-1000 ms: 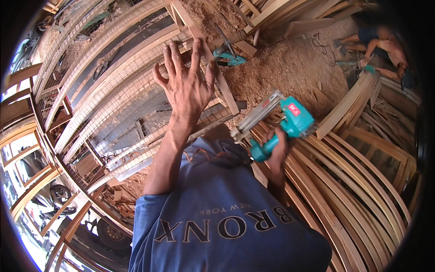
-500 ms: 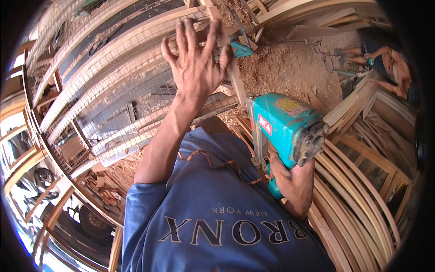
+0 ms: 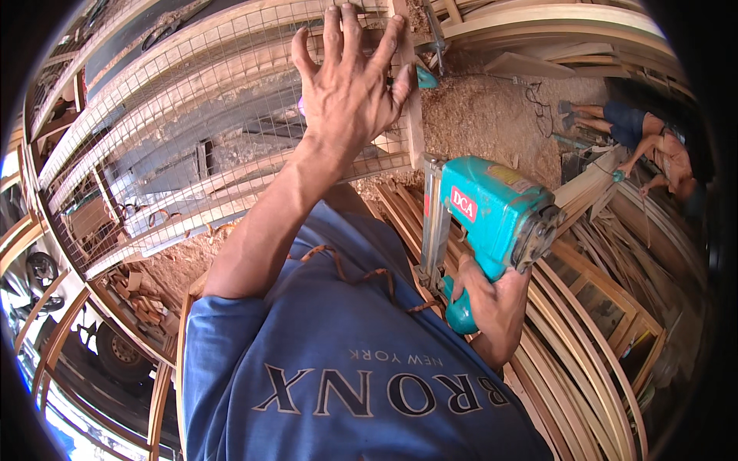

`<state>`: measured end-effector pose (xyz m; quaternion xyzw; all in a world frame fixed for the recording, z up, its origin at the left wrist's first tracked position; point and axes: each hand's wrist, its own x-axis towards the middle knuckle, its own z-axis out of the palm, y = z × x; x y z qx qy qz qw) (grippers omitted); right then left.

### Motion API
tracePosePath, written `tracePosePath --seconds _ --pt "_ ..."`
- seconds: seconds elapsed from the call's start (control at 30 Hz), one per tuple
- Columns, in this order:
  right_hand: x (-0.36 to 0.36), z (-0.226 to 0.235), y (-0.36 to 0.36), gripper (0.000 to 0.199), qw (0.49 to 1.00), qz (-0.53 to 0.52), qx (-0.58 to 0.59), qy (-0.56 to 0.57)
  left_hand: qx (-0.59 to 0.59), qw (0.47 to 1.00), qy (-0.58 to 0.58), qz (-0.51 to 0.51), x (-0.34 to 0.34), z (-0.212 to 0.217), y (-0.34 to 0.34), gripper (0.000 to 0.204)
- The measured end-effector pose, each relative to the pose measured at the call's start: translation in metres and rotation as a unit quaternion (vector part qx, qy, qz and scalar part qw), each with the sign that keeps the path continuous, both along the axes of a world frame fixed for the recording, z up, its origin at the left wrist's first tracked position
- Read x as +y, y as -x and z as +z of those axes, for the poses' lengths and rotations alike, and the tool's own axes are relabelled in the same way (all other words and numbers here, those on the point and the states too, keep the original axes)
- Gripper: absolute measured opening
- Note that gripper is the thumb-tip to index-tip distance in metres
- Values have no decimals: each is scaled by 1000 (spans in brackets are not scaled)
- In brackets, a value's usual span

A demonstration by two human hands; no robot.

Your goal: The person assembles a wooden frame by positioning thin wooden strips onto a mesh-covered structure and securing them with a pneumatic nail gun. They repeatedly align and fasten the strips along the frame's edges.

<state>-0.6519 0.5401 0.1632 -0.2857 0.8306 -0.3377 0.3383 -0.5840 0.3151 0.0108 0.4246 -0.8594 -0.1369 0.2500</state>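
Observation:
My left hand lies with fingers spread on the wire mesh, its thumb near the wooden end bar of a long frame. The mesh stretches over that frame's wooden slats. In my right hand is a teal nail gun, with my fingers wrapped round its handle. The gun's narrow metal nose and magazine point toward the end bar, close to its near end. Whether the nose touches the wood I cannot tell.
Long wooden strips lie in a stack at the right. Sawdust and shavings cover the floor beyond the frame. At the far right a co-worker bends over a board. Behind the end bar stands a clamp-like metal tool.
The whole view has shifted slightly, moving the frame up and left. My left hand stays on the mesh and my right hand keeps the nail gun by the end bar. The co-worker's arms have moved.

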Motion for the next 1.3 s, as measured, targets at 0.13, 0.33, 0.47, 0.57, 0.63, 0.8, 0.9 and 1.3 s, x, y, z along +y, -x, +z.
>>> tracePosePath --seconds 0.13,0.33,0.47,0.57,0.63,0.8,0.9,1.3 --pt "3 -3 6 30 998 14 -57 21 -16 1000 14 4 -1 2 1 63" --pt "1 3 -3 27 999 10 16 -42 -22 1000 13 5 -1 0 2 62" --pt "-6 5 0 26 999 54 -7 -5 -32 999 13 7 -1 -1 2 63" --pt "-6 5 -6 26 999 -25 -22 -26 -32 999 12 7 -1 -2 3 63" --pt "-3 5 -8 26 998 -48 -31 -29 -31 999 12 7 -1 -2 3 63" --pt "4 -5 -7 22 1000 13 8 8 -32 999 17 6 -1 -3 2 63" --pt "9 -5 -11 20 1000 9 16 13 -28 1000 1 2 -2 -9 2 63" --pt "20 -22 9 14 965 -147 -113 185 -31 999 9 -2 0 -19 5 65"
